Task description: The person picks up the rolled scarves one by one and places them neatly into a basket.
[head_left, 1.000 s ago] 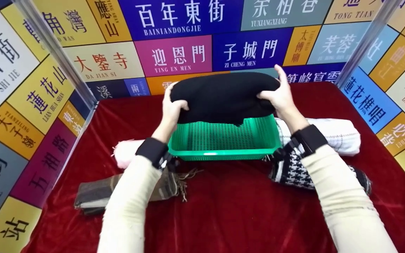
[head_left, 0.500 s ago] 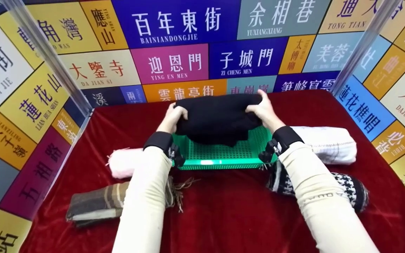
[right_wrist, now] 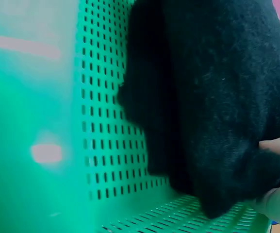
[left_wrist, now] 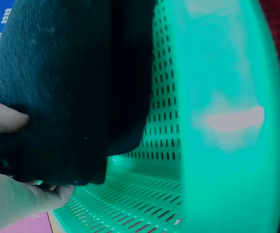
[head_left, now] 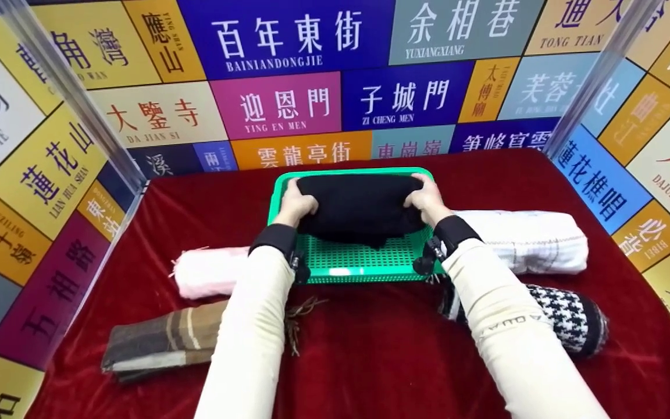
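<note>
A rolled black cloth (head_left: 361, 203) with a fuzzy surface lies lengthwise within the rim of the green plastic basket (head_left: 341, 272), toward its far side. My left hand (head_left: 298, 205) grips its left end, thumb on the near face. At the other end my right hand (head_left: 428, 201) holds it the same way. Up close in the left wrist view, the fingers reach under the cloth (left_wrist: 57, 97) beside the slotted basket wall (left_wrist: 232, 174). A loose fold of the cloth (right_wrist: 227, 97) hangs toward the basket floor in the right wrist view.
Left of the basket lie a pink roll (head_left: 210, 272) and a brown plaid scarf (head_left: 166, 337) with fringe. To the right are a white roll (head_left: 535, 241) and a black-and-white houndstooth roll (head_left: 570, 320). A red velvet cloth (head_left: 358, 349) covers the table, and sign-patterned panels (head_left: 277, 105) surround it.
Both hands have lowered the black cloth from above the basket down into it, still gripping its ends. The basket's far rim has come into view. The other rolls stay put.
</note>
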